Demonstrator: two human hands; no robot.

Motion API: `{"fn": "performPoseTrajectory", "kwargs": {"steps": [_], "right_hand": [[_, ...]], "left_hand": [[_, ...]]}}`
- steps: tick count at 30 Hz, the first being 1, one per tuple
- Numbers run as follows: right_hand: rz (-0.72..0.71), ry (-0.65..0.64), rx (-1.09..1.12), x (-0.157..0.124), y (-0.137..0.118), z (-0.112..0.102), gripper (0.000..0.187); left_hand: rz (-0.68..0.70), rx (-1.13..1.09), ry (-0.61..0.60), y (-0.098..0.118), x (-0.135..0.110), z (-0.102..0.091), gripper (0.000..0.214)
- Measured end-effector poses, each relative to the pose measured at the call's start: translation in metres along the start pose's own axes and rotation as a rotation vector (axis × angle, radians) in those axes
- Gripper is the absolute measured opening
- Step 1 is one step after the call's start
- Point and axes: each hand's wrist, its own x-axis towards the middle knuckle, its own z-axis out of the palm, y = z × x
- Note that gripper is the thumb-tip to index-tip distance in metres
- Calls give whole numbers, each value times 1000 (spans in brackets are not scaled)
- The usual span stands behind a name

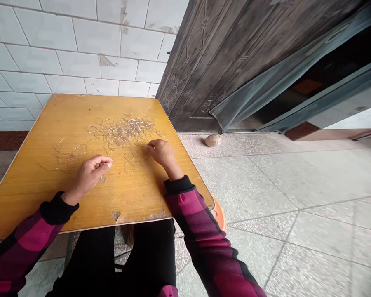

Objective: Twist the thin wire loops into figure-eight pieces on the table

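Observation:
A heap of thin bent wire loops (123, 131) lies on the far middle of a yellow wooden table (37, 177). A smaller bundle of straighter wires (64, 156) lies to the left. One figure-eight wire loop (129, 161) rests alone between my hands. My left hand (89, 175) lies on the table with fingers curled in a pinch, close to the left bundle; what it pinches is too thin to see. My right hand (161, 152) rests at the near edge of the heap, fingers curled down onto the wires.
A white tiled wall (64, 49) stands behind the table. A dark metal door (235, 62) opens to the right. A small round object (213, 140) lies on the speckled floor by the door. An orange stool edge (220, 214) shows beside the table's right corner.

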Motion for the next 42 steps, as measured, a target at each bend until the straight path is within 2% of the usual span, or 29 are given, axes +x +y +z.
{"fn": "performPoseTrajectory", "kwargs": {"steps": [3,7,10,14,19,22,26,30,33,35,38,42], "right_hand": [[-87,154,63,-1,0,3,23],[-259,328,194,-3,-2,10,24],[-367,378,280,-9,-9,13,25],[-487,373,309,-21,-22,16,24],[-604,324,296,-30,-33,22,23],[-623,323,292,-31,-33,23,22],[-639,319,291,-30,-32,24,23],[-642,302,294,-30,-32,26,23],[-614,269,289,-30,-32,27,24],[-599,241,284,-30,-31,28,24],[-595,210,288,-29,-31,28,24],[-600,192,305,-30,-32,26,24]], "left_hand": [[73,-19,105,8,5,-13,20],[169,-41,354,22,13,-45,17],[206,120,456,27,12,-72,19],[230,611,399,20,2,-106,18],[84,991,151,3,2,-131,18],[23,1118,87,1,14,-131,19],[21,1185,-11,5,33,-109,22],[-34,1218,40,4,51,-83,21],[-107,1166,67,-2,62,-75,15],[-114,1104,73,-6,66,-77,16],[-50,1006,89,-6,67,-88,18],[-9,946,145,7,63,-108,15]]}}
